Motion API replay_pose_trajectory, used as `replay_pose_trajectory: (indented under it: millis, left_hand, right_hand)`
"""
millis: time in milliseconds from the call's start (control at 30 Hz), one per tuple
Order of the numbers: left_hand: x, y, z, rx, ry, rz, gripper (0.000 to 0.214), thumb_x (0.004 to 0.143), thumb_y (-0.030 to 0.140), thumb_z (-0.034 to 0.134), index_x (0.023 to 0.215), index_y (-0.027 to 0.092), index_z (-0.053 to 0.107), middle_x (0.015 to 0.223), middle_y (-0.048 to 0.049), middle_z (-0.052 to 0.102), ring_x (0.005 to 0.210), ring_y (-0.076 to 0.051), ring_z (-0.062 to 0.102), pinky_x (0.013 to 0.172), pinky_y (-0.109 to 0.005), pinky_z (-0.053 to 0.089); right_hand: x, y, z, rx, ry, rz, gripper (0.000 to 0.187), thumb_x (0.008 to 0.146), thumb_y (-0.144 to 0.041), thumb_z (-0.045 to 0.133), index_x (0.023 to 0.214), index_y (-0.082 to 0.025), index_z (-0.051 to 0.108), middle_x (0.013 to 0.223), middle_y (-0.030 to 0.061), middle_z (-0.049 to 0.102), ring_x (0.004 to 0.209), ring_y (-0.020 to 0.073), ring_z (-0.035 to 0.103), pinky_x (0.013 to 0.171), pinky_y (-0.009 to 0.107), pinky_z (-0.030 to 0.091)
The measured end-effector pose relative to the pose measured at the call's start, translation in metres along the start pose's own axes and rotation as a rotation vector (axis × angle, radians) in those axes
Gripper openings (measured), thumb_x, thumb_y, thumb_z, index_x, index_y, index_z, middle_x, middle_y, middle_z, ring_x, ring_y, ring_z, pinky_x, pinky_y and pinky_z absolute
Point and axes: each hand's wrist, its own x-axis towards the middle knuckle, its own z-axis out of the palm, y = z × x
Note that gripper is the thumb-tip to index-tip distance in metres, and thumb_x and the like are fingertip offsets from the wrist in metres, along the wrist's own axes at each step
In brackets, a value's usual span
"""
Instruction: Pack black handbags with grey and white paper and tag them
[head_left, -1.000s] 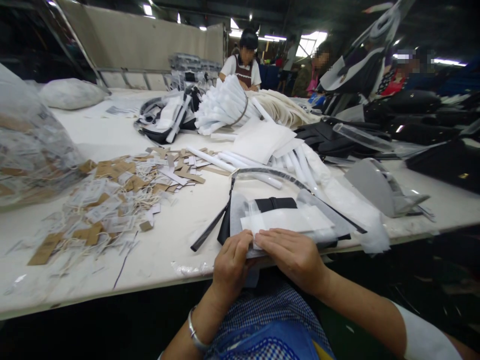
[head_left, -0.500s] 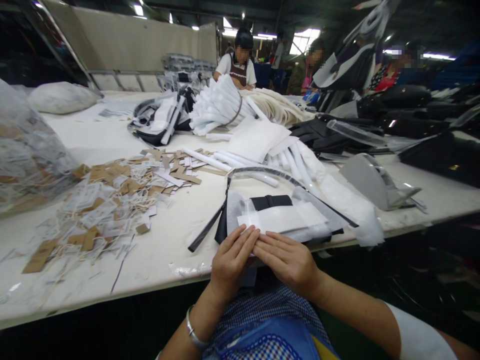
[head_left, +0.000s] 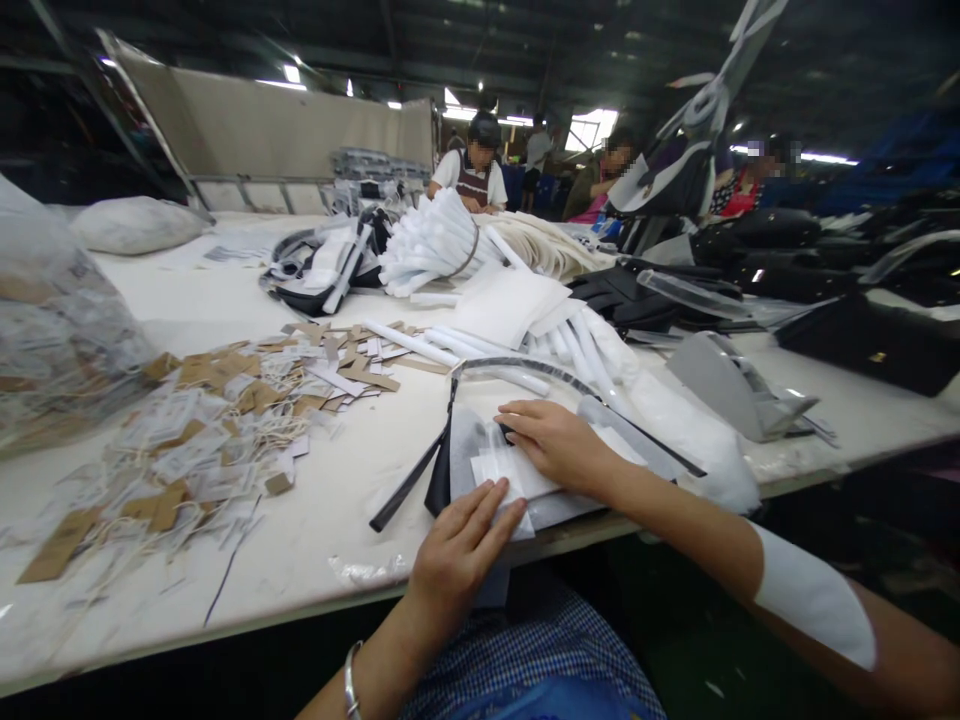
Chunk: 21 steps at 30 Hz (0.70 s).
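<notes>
A black handbag (head_left: 440,478) lies at the table's near edge, its strap (head_left: 592,385) arched away from me and partly covered in clear wrap. Grey-white tissue paper (head_left: 468,440) and a white sheet (head_left: 491,468) cover much of its front. My left hand (head_left: 454,548) rests with fingers stretched out on the sheet's near edge. Across the bag's middle lies my right hand (head_left: 562,445), its fingers extended over the dark band. That hand hides most of the band, and its palm is out of sight.
Paper tags with strings (head_left: 191,430) are heaped at the left beside a clear plastic bag (head_left: 60,330). White foam tubes (head_left: 431,245) lie bundled beyond the handbag. Black bags (head_left: 870,345) are piled at the right. A co-worker (head_left: 476,170) stands across the table.
My right hand has moved up from the bag's near edge onto its middle, away from my left hand. The left hand stays near the edge. The camera view has tilted slightly upward.
</notes>
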Motion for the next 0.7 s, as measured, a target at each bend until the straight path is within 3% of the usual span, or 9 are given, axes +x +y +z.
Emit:
replay_pose_trajectory:
  millis: [133, 233, 333, 367, 433, 500, 567, 633, 700]
  left_hand:
    - [0.002, -0.001, -0.003, 0.061, -0.015, 0.008, 0.039, 0.103, 0.014, 0.036, 0.134, 0.019, 0.059, 0.138, -0.0087, 0.060, 0.128, -0.022, 0.055, 0.108, -0.040, 0.043]
    - [0.003, -0.004, -0.004, 0.070, -0.020, 0.011, 0.039, 0.103, 0.014, 0.036, 0.134, 0.019, 0.059, 0.138, -0.0078, 0.060, 0.128, -0.021, 0.055, 0.108, -0.037, 0.042]
    - [0.005, -0.008, -0.004, 0.049, -0.033, 0.030, 0.039, 0.103, 0.014, 0.036, 0.134, 0.017, 0.059, 0.139, -0.0065, 0.059, 0.128, -0.022, 0.055, 0.104, -0.035, 0.044]
    - [0.006, -0.009, -0.004, 0.037, -0.040, 0.036, 0.039, 0.103, 0.014, 0.035, 0.134, 0.017, 0.058, 0.140, -0.0056, 0.059, 0.128, -0.022, 0.055, 0.102, -0.035, 0.045]
    - [0.006, -0.012, -0.005, 0.009, -0.052, 0.042, 0.039, 0.103, 0.014, 0.036, 0.136, 0.017, 0.057, 0.139, -0.0039, 0.059, 0.128, -0.023, 0.055, 0.100, -0.035, 0.046]
    - [0.006, -0.014, -0.004, -0.021, -0.070, 0.031, 0.039, 0.102, 0.015, 0.040, 0.138, 0.018, 0.055, 0.139, -0.0032, 0.059, 0.128, -0.023, 0.055, 0.099, -0.035, 0.046]
    - [0.006, -0.015, -0.004, -0.049, -0.085, 0.015, 0.039, 0.101, 0.015, 0.044, 0.139, 0.019, 0.054, 0.137, -0.0033, 0.060, 0.128, -0.023, 0.055, 0.099, -0.036, 0.047]
    - [0.005, -0.015, -0.003, -0.073, -0.088, 0.002, 0.041, 0.099, 0.014, 0.048, 0.140, 0.020, 0.053, 0.135, -0.0037, 0.062, 0.127, -0.023, 0.056, 0.098, -0.036, 0.047]
    - [0.005, -0.015, -0.002, -0.093, -0.095, -0.009, 0.043, 0.098, 0.014, 0.051, 0.141, 0.021, 0.052, 0.135, -0.0041, 0.062, 0.127, -0.024, 0.056, 0.099, -0.036, 0.048]
  right_hand:
    - [0.033, 0.016, 0.024, -0.031, -0.320, 0.012, 0.028, 0.098, -0.019, 0.048, 0.116, -0.018, 0.069, 0.126, 0.0115, 0.067, 0.134, 0.0310, 0.048, 0.110, 0.056, 0.035]
    - [0.052, 0.023, 0.039, 0.025, -0.418, -0.009, 0.025, 0.098, -0.020, 0.049, 0.104, -0.019, 0.074, 0.118, 0.0095, 0.072, 0.129, 0.0275, 0.054, 0.109, 0.048, 0.038]
    - [0.063, 0.027, 0.039, 0.075, -0.448, -0.017, 0.025, 0.098, -0.023, 0.050, 0.097, -0.019, 0.076, 0.120, 0.0097, 0.071, 0.118, 0.0232, 0.062, 0.105, 0.038, 0.045]
    - [0.062, 0.027, 0.035, 0.085, -0.411, -0.009, 0.025, 0.097, -0.023, 0.051, 0.100, -0.018, 0.075, 0.125, 0.0108, 0.068, 0.118, 0.0236, 0.062, 0.104, 0.038, 0.045]
    - [0.045, 0.020, 0.020, 0.114, -0.213, 0.009, 0.025, 0.096, -0.024, 0.054, 0.113, -0.016, 0.071, 0.132, 0.0127, 0.063, 0.122, 0.0249, 0.059, 0.106, 0.041, 0.045]
    - [0.009, 0.004, 0.004, 0.163, 0.112, 0.047, 0.031, 0.095, -0.022, 0.056, 0.124, -0.016, 0.065, 0.130, 0.0116, 0.065, 0.121, 0.0233, 0.059, 0.105, 0.040, 0.046]
    - [-0.039, -0.020, -0.004, 0.229, 0.351, 0.135, 0.025, 0.095, -0.020, 0.057, 0.117, -0.020, 0.068, 0.111, 0.0067, 0.073, 0.105, 0.0184, 0.066, 0.097, 0.033, 0.052]
    - [-0.088, -0.048, 0.003, 0.318, 0.445, 0.236, 0.015, 0.092, -0.018, 0.061, 0.099, -0.023, 0.073, 0.089, 0.0022, 0.075, 0.084, 0.0153, 0.070, 0.081, 0.026, 0.057]
    - [-0.125, -0.075, 0.028, 0.462, 0.317, 0.423, 0.011, 0.092, -0.023, 0.063, 0.095, -0.022, 0.074, 0.087, 0.0026, 0.076, 0.080, 0.0161, 0.072, 0.076, 0.026, 0.058]
